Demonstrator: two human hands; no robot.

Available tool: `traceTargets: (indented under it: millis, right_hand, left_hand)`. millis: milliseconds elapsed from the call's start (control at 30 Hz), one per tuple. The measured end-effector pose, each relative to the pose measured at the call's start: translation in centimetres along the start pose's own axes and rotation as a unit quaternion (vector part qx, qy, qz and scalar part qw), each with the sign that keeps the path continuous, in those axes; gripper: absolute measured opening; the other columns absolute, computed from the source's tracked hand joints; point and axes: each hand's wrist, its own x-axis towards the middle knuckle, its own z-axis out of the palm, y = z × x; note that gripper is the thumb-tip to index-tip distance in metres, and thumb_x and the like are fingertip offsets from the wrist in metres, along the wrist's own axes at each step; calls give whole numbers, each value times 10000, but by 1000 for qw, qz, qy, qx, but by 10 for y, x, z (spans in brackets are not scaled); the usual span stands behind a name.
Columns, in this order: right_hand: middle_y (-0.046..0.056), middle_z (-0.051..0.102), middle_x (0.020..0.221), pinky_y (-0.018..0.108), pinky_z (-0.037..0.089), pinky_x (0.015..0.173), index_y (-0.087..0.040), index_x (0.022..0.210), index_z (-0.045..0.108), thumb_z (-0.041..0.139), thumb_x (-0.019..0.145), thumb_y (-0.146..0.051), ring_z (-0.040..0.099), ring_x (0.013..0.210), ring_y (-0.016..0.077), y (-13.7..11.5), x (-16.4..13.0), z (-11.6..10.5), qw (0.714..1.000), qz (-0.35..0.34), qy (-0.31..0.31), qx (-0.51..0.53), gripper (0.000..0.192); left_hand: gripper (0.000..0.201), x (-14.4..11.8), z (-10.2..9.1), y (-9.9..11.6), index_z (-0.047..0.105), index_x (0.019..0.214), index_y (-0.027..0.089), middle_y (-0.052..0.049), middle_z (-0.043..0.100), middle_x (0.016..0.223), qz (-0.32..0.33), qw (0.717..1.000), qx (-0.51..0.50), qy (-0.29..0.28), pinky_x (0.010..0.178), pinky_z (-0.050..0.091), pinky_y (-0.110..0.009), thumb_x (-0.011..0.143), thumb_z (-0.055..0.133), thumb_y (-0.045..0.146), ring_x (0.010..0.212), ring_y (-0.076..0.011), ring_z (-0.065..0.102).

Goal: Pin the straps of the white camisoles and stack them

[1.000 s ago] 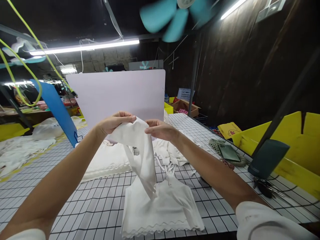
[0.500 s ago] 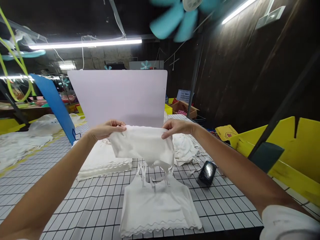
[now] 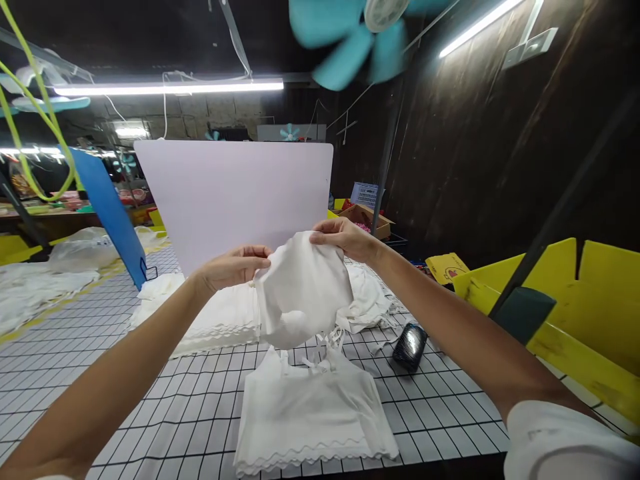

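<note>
Both hands pinch a white garment [image 3: 303, 290] mid-frame. The left hand [image 3: 235, 265] grips its lower-left edge; the right hand [image 3: 341, 238] grips the top edge, the cloth sagging below.

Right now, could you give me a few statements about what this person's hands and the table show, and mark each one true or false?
1. Both hands hold one white garment up in the air. True: the left hand and the right hand grip its upper edge.
2. A white top lies flat on the gridded table below the hands. True.
3. The board standing behind the hands is bright red. False: the upright board is pale, nearly white.
4. A small black object rests on top of the flat-lying top. False: it lies on the table to the right of it.
5. The bins on the right are yellow. True.
</note>
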Motion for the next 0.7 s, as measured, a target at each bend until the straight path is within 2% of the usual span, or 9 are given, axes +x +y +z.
traceTargets:
  millis: [67, 133, 200, 300, 367, 500, 567, 633, 700]
  right_hand:
    - [-6, 675, 699, 214, 447, 550, -142, 772, 724, 918, 571, -411, 581, 609, 96, -2, 2, 1, 1000, -7, 10, -4, 388]
    - [-7, 679, 699, 212, 436, 557, -139, 777, 734, 925, 553, -397, 581, 614, 93, -4, 1, -4, 999, 9, -7, -42, 392]
    - [2, 683, 704, 210, 430, 566, -123, 771, 744, 927, 549, -396, 584, 624, 94, -5, -3, -15, 993, 49, -42, -97, 397]
    - [9, 664, 684, 214, 437, 575, -112, 713, 729, 923, 562, -420, 577, 630, 98, -7, -10, -37, 987, 83, -60, -123, 393]
    - [6, 651, 692, 214, 454, 600, -123, 699, 714, 927, 570, -420, 577, 653, 99, -10, -14, -48, 994, 57, -35, -87, 387]
    - [-2, 642, 760, 221, 509, 707, -153, 745, 694, 915, 631, -431, 599, 742, 106, -22, -16, -51, 999, -29, 0, 16, 373]
    - [-14, 624, 752, 205, 496, 642, -166, 779, 684, 903, 656, -443, 577, 690, 93, -31, -16, -48, 997, -60, 1, 41, 373]
    - [-17, 629, 762, 193, 460, 560, -174, 825, 694, 916, 634, -435, 563, 643, 87, -39, -16, -48, 998, -55, -20, 22, 393]
    - [-3, 652, 778, 198, 450, 535, -167, 836, 715, 940, 586, -409, 586, 649, 101, -44, -17, -52, 997, -18, -58, -38, 415]
  left_hand:
    - [282, 2, 8, -2, 757, 884, 161, -75, 747, 814, -7, 1000, -16, 4, 561, 546, -212, 725, 859, 370, 637, -154, 688]
    - [303, 2, 11, 0, 748, 835, 145, -59, 726, 732, -7, 1000, -15, 16, 502, 516, -198, 738, 851, 412, 560, -133, 655]
    - [309, 0, 7, 6, 730, 756, 132, -30, 683, 630, 27, 998, -24, 44, 461, 483, -177, 725, 865, 408, 493, -104, 606]
    - [304, -6, -8, 20, 719, 714, 127, -33, 697, 648, 103, 990, -50, 87, 561, 540, -182, 671, 906, 363, 561, -114, 640]
    - [303, -11, -20, 28, 717, 721, 128, -42, 712, 673, 123, 986, -49, 106, 608, 563, -202, 660, 910, 354, 596, -129, 657]
    - [329, -15, -32, 37, 696, 713, 130, -36, 692, 642, 106, 986, -6, 126, 527, 524, -208, 657, 903, 379, 542, -127, 618]
    - [336, -17, -33, 40, 672, 696, 134, -27, 684, 642, 123, 984, 5, 127, 551, 526, -220, 647, 906, 369, 559, -130, 615]
    - [321, -19, -35, 43, 646, 693, 139, -14, 675, 650, 156, 979, -1, 130, 605, 537, -231, 661, 895, 338, 600, -128, 618]
    - [300, -22, -39, 47, 629, 703, 138, -3, 663, 651, 186, 972, -13, 142, 627, 535, -232, 683, 874, 311, 615, -116, 602]
